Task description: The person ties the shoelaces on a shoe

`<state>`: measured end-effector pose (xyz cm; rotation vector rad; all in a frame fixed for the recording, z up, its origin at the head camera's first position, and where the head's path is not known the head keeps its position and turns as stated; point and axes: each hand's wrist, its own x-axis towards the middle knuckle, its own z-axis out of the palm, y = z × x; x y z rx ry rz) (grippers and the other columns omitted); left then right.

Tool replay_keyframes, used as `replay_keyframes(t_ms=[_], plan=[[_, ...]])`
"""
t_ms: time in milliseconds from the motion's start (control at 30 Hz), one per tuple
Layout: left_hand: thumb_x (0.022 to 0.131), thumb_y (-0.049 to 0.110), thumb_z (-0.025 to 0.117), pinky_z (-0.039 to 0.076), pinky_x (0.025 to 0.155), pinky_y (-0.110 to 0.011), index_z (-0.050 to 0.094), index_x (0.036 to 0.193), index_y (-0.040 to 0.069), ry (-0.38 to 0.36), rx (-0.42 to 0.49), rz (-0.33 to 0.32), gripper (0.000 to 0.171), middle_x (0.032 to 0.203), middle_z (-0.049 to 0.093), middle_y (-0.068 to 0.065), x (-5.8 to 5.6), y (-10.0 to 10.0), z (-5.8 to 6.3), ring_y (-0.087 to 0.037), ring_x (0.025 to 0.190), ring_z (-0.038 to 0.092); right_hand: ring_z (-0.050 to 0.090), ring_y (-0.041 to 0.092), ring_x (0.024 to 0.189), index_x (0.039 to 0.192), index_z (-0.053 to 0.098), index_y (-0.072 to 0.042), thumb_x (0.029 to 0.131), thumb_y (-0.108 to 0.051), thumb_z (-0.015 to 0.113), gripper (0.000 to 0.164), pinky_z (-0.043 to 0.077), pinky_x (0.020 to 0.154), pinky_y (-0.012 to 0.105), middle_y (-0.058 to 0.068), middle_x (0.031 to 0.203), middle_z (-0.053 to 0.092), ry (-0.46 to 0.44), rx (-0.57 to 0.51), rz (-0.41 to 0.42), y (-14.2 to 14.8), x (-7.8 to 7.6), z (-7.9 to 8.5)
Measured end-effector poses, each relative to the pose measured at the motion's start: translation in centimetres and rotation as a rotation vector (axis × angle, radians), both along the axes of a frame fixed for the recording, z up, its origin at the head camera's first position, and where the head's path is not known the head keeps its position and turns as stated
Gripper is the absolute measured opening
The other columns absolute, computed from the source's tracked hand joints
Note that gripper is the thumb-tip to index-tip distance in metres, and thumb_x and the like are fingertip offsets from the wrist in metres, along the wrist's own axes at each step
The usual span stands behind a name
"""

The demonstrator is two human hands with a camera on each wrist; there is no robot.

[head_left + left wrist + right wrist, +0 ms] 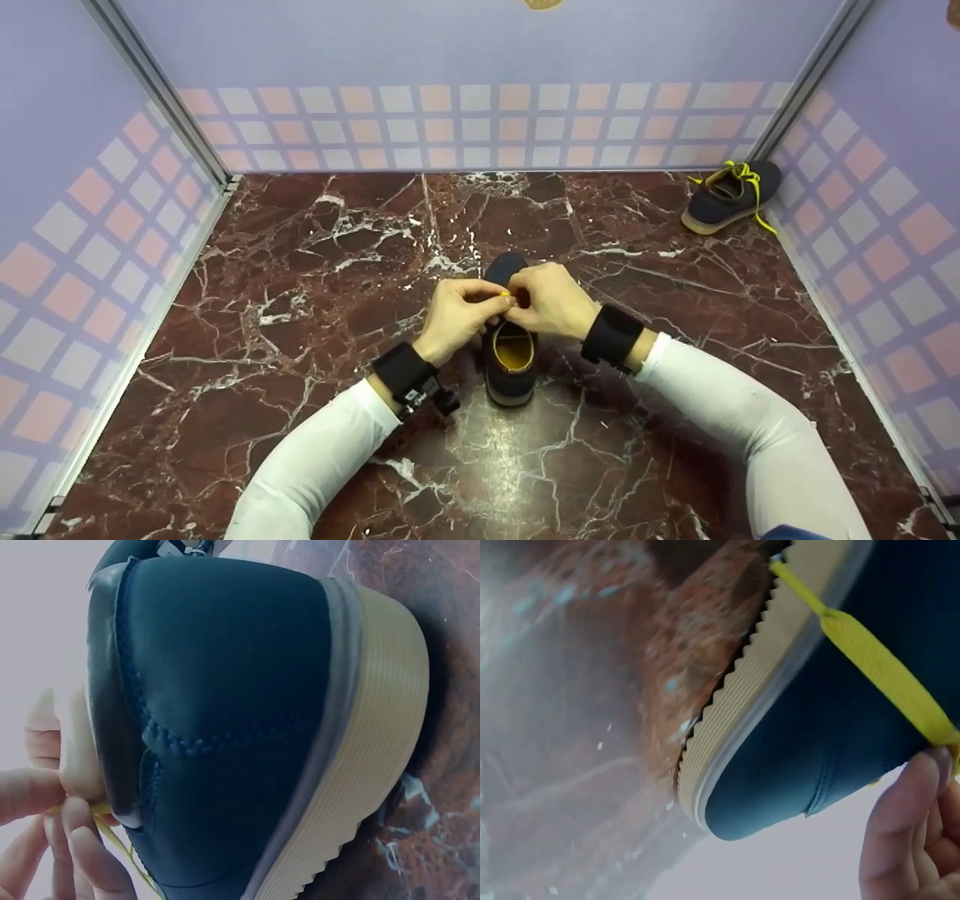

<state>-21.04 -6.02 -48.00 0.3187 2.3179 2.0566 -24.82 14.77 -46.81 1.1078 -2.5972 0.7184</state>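
Note:
A dark navy shoe [511, 386] with a cream ribbed sole stands upright in front of me, toe pointing away and its yellow lining showing. Over its laced part, the left hand [456, 313] and right hand [556, 301] meet, fingertips close together. Both pinch the yellow shoelace [885, 667], thumbs against the fingers. In the right wrist view, a flat length of lace hangs down the shoe's side from the pinched fingers. The left wrist view shows fingers bunched at a thin strand of lace beside the shoe's collar. The hands hide most of the lacing.
A matching shoe [724, 199] with tied yellow laces stands at the back right corner, by the wall. The reddish-brown marbled surface [315, 300] is bordered by lilac panels [480, 45] at the back and both sides.

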Motion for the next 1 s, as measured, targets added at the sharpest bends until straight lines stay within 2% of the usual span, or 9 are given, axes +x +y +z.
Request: replay_keyframes(t_ms=[200, 300, 467, 567, 767, 867, 1000], plan=[[0.096, 0.014, 0.086, 0.052, 0.049, -0.023, 0.088, 0.106, 0.004, -0.017, 0.003, -0.024, 0.014, 0.078, 0.082, 0.002, 0.0, -0.1, -0.1, -0.007, 0.059, 0.069, 0.061, 0.008, 0.065, 0.084, 0.081, -0.008, 0.084, -0.016, 0.081, 0.008, 0.048, 0.064, 0.021, 0.006, 0.071, 0.076, -0.270, -0.103, 0.033, 0.5, -0.6, 0.1], [0.096, 0.013, 0.086, 0.053, 0.049, -0.024, 0.088, 0.106, 0.004, -0.016, -0.007, -0.015, 0.014, 0.079, 0.083, -0.002, 0.0, -0.1, -0.2, -0.008, 0.059, 0.071, 0.057, 0.002, 0.063, 0.086, 0.081, -0.005, 0.085, -0.011, 0.078, 0.006, 0.045, 0.061, 0.016, 0.001, 0.070, 0.073, -0.455, -0.154, 0.059, 0.8, -0.9, 0.1], [0.096, 0.012, 0.085, 0.053, 0.048, -0.021, 0.088, 0.107, 0.005, 0.017, -0.040, -0.003, 0.014, 0.083, 0.085, -0.009, 0.1, -0.1, -0.2, -0.009, 0.062, 0.072, 0.056, 0.004, 0.053, 0.095, 0.078, 0.000, 0.098, -0.008, 0.070, 0.011, 0.051, 0.052, 0.021, -0.008, 0.068, 0.064, -0.887, -0.317, 0.106, 1.5, -1.4, 0.1], [0.095, 0.010, 0.084, 0.053, 0.049, -0.021, 0.087, 0.106, 0.004, 0.027, -0.049, -0.002, 0.013, 0.084, 0.085, -0.010, 0.1, -0.1, -0.3, -0.010, 0.063, 0.072, 0.056, 0.006, 0.052, 0.098, 0.077, -0.003, 0.106, -0.013, 0.068, 0.016, 0.054, 0.050, 0.024, -0.006, 0.065, 0.061, -1.068, -0.387, 0.116, 2.0, -1.6, 0.3], [0.093, 0.008, 0.084, 0.054, 0.052, -0.021, 0.084, 0.102, 0.004, 0.054, -0.060, -0.005, 0.009, 0.080, 0.081, -0.004, 0.1, -0.1, -0.3, -0.009, 0.064, 0.071, 0.057, 0.007, 0.056, 0.094, 0.077, -0.010, 0.110, -0.011, 0.067, 0.019, 0.053, 0.052, 0.020, -0.005, 0.068, 0.060, -1.233, -0.441, 0.090, 2.3, -1.8, 0.4], [0.093, 0.009, 0.085, 0.053, 0.054, -0.020, 0.084, 0.100, 0.004, 0.081, -0.074, -0.008, 0.008, 0.081, 0.082, -0.007, 0.1, -0.1, -0.3, -0.008, 0.063, 0.070, 0.058, 0.007, 0.056, 0.094, 0.078, -0.011, 0.110, -0.009, 0.066, 0.019, 0.053, 0.053, 0.020, -0.005, 0.067, 0.061, -1.296, -0.494, 0.041, 2.2, -1.7, 0.4], [0.094, 0.008, 0.085, 0.057, 0.061, -0.019, 0.084, 0.100, 0.003, 0.131, -0.099, -0.013, 0.008, 0.088, 0.084, -0.013, 0.1, 0.0, -0.2, -0.006, 0.069, 0.071, 0.060, 0.007, 0.056, 0.097, 0.079, -0.011, 0.108, -0.010, 0.067, 0.016, 0.054, 0.053, 0.020, -0.005, 0.067, 0.061, -1.328, -0.535, -0.023, 2.1, -1.5, 0.5]])
